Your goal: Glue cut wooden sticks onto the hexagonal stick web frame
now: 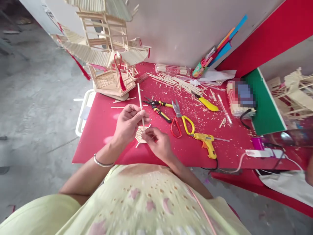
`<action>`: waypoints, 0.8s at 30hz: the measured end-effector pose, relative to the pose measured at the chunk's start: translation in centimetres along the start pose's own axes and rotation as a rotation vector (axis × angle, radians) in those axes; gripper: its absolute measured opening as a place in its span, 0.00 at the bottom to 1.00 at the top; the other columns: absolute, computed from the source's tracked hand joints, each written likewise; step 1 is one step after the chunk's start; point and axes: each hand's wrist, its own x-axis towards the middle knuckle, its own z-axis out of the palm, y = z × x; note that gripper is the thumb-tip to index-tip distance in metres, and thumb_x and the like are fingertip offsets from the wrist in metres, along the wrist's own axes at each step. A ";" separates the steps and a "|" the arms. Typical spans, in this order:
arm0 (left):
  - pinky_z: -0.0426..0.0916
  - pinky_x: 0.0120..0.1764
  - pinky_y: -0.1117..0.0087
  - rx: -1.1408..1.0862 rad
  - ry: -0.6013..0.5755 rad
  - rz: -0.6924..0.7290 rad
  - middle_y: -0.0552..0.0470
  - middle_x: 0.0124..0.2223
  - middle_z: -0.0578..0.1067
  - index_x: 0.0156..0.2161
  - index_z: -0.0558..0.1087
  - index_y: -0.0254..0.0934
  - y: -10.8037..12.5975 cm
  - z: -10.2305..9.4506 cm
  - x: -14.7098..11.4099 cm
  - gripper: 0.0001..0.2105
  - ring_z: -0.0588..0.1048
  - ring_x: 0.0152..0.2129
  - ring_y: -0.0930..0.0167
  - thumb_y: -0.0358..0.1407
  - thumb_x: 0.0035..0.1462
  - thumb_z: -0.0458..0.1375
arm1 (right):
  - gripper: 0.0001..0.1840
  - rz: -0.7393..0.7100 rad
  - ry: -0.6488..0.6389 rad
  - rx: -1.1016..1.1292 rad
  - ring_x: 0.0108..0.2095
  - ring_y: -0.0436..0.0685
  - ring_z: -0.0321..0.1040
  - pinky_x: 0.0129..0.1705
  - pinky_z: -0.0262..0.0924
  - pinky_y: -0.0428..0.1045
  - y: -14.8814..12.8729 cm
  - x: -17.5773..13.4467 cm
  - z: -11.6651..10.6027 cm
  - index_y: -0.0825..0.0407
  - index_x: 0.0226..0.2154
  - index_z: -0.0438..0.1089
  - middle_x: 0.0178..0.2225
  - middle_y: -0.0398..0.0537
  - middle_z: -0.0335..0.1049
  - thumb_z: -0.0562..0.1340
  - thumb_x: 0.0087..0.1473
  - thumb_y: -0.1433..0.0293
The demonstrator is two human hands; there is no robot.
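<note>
Red table (102,130), yellow glue gun (207,143), pale wooden stick (140,99).

**Materials and Surface Finish**

The table (102,124) top is a matt red sheet, smooth, littered with pale wood chips. The stick (140,98) in the left hand (127,124) is pale, bare wood, matt. The small hexagonal piece (140,134) touched by the right hand (158,142) is built of the same unfinished wood slivers. The pagoda model (110,55) is raw light wood with red cord tassels. The scissors (179,119) have dull grey metal blades and glossy red and yellow plastic handles. The glue gun (206,143) is yellow plastic. The bangle (102,163) looks like polished metal.
</note>
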 end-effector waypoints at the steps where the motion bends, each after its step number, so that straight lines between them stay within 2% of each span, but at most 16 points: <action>1: 0.73 0.30 0.70 0.005 0.031 0.005 0.53 0.34 0.79 0.44 0.68 0.41 0.1 -1.0 -1.0 0.20 0.78 0.25 0.72 0.46 0.54 0.69 | 0.09 -0.045 -0.031 -0.019 0.37 0.53 0.79 0.39 0.71 0.46 0.2 -0.4 0.6 0.46 0.43 0.73 0.38 0.43 0.82 0.61 0.67 0.59; 3: 0.68 0.25 0.72 0.090 0.079 0.027 0.52 0.36 0.80 0.53 0.68 0.42 0.2 -3.2 -2.8 0.22 0.75 0.23 0.74 0.44 0.56 0.67 | 0.09 -0.150 -0.051 -0.130 0.40 0.54 0.78 0.46 0.70 0.49 1.0 -1.1 0.6 0.46 0.42 0.75 0.40 0.44 0.82 0.60 0.68 0.61; 5: 0.63 0.21 0.73 0.240 0.154 0.067 0.50 0.38 0.81 0.53 0.72 0.40 -0.1 -5.6 -4.4 0.20 0.70 0.19 0.77 0.44 0.58 0.65 | 0.11 -0.192 0.016 -0.276 0.43 0.56 0.77 0.50 0.68 0.51 2.0 -1.8 -0.5 0.46 0.41 0.76 0.41 0.47 0.81 0.59 0.69 0.62; 8: 0.67 0.28 0.71 0.663 0.325 0.099 0.51 0.36 0.81 0.45 0.79 0.40 -1.5 -8.6 -6.2 0.12 0.73 0.24 0.74 0.42 0.59 0.64 | 0.13 -0.156 0.142 -0.446 0.44 0.58 0.75 0.50 0.68 0.53 4.0 -2.9 -2.3 0.47 0.44 0.77 0.42 0.50 0.79 0.57 0.70 0.63; 10: 0.71 0.36 0.69 0.858 0.310 0.115 0.52 0.37 0.82 0.41 0.81 0.41 -2.6 -9.6 -6.9 0.10 0.76 0.30 0.70 0.43 0.60 0.62 | 0.13 -0.153 0.176 -0.537 0.46 0.60 0.73 0.52 0.67 0.55 5.0 -3.5 -2.7 0.47 0.47 0.77 0.44 0.52 0.78 0.57 0.70 0.64; 12: 0.70 0.37 0.68 0.968 0.274 0.126 0.52 0.37 0.82 0.40 0.80 0.41 -3.6 -9.8 -7.3 0.10 0.77 0.32 0.69 0.43 0.62 0.60 | 0.14 -0.159 0.178 -0.618 0.49 0.62 0.71 0.53 0.66 0.56 5.7 -3.9 -2.4 0.48 0.51 0.76 0.47 0.54 0.76 0.57 0.70 0.64; 16: 0.67 0.33 0.70 1.060 0.258 0.178 0.50 0.37 0.80 0.38 0.78 0.39 -4.9 -8.8 -7.3 0.08 0.75 0.30 0.70 0.38 0.62 0.57 | 0.17 -0.152 0.170 -0.722 0.49 0.64 0.68 0.53 0.66 0.59 6.1 -4.3 -1.1 0.48 0.56 0.74 0.49 0.56 0.73 0.57 0.70 0.65; 21: 0.65 0.33 0.69 1.208 0.244 0.206 0.49 0.38 0.79 0.38 0.78 0.40 -6.1 -8.0 -7.1 0.08 0.75 0.32 0.68 0.36 0.63 0.56 | 0.15 -0.157 0.173 -0.757 0.48 0.64 0.67 0.51 0.64 0.58 6.3 -4.5 -0.7 0.47 0.52 0.75 0.47 0.55 0.72 0.56 0.70 0.65; 24: 0.64 0.34 0.68 1.295 0.274 0.209 0.49 0.38 0.79 0.39 0.79 0.41 -6.7 -7.9 -6.9 0.09 0.76 0.35 0.67 0.35 0.64 0.55 | 0.13 -0.149 0.164 -0.752 0.48 0.63 0.66 0.52 0.63 0.57 6.3 -4.5 -0.7 0.47 0.49 0.75 0.46 0.54 0.72 0.57 0.70 0.64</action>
